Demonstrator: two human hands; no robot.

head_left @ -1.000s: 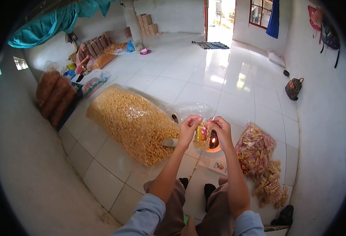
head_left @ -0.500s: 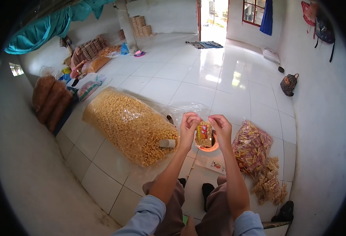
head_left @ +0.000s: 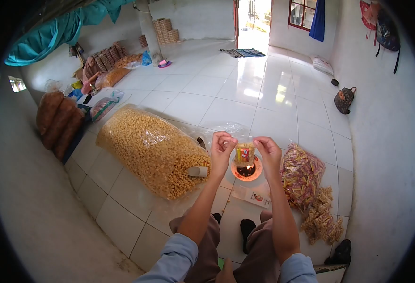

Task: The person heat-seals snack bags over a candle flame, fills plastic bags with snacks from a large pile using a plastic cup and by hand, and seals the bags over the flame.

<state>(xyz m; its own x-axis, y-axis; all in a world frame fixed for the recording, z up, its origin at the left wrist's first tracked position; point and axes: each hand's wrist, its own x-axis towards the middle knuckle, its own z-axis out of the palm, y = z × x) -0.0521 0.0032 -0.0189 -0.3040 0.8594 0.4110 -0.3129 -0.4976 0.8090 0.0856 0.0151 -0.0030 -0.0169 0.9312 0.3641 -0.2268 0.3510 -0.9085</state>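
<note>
Between my two hands a small clear snack packet point(head_left: 245, 154) with a red and yellow label is stretched by its top corners. My left hand point(head_left: 222, 150) pinches one corner and my right hand point(head_left: 268, 152) the other. Just below the packet, a small flame burns in an orange bowl point(head_left: 248, 175) with a dark inside. To the left lies a big clear bag of yellow snack pieces point(head_left: 146, 146), with a pale scoop point(head_left: 197, 171) at its mouth. On the right rests a bag of filled, labelled packets point(head_left: 303, 174), with more packets point(head_left: 323, 219) beside it.
A printed sheet of labels point(head_left: 252, 196) lies before my feet. Brown sacks point(head_left: 59, 122) lean at the left wall. A person point(head_left: 90, 73) sits at the far left near stacked packs. A patterned bag point(head_left: 344, 100) and a black item point(head_left: 341, 253) lie along the right wall.
The packet has lifted away from over the bowl, so the flame and bowl show more. My hands have moved slightly apart, and the packet's top edge is now pulled straighter. The view has shifted slightly.
</note>
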